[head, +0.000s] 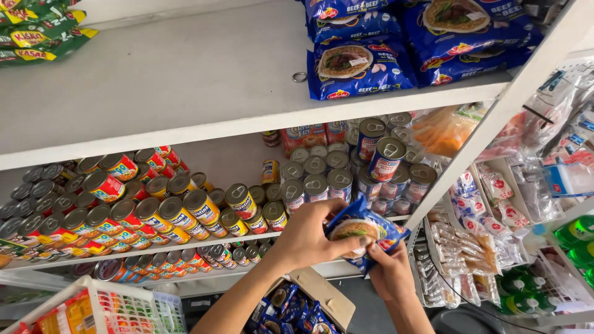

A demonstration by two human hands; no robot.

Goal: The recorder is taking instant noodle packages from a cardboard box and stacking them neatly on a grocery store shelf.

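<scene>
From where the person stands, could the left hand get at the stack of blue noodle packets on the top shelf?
Probably yes, once free. The left hand now holds a blue noodle packet, but open air lies between it and the stack at the shelf's front edge.

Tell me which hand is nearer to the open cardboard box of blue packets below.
Right. The right hand grips the blue noodle packet from underneath, closer above the cardboard box. The left hand holds the packet's upper left side, higher up.

Both forearms (247,297) bare, no sleeves, rings, or watch.
</scene>
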